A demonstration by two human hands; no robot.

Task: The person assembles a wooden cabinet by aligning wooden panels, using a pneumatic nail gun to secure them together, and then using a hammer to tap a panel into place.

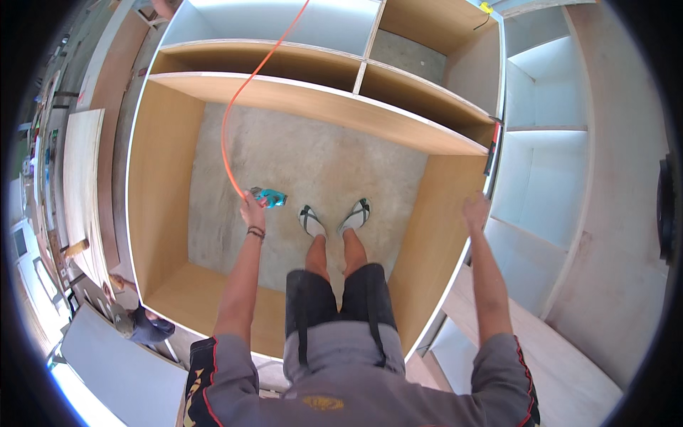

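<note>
I stand inside a large wooden cabinet frame [427, 213] that lies flat, with white edges and tan inner faces. In my left hand [252, 212] is a teal nail gun [272, 197], its nose turned to the right above the floor inside the frame. An orange air hose [225, 128] runs from it up past the far dividers. My right hand [475, 211] has its fingers curled at the frame's right edge; finer finger detail is too small to see. Beyond that hand, a hammer [491, 147] with a red and black handle lies along the same edge.
Far dividers [359, 77] split the frame into compartments. A yellow tape measure [486, 8] sits at the far right corner. White-lined cabinets [544, 167] stand at the right. Boards [82, 185] lean at the left, where a co-worker [146, 324] bends near a white panel [121, 370].
</note>
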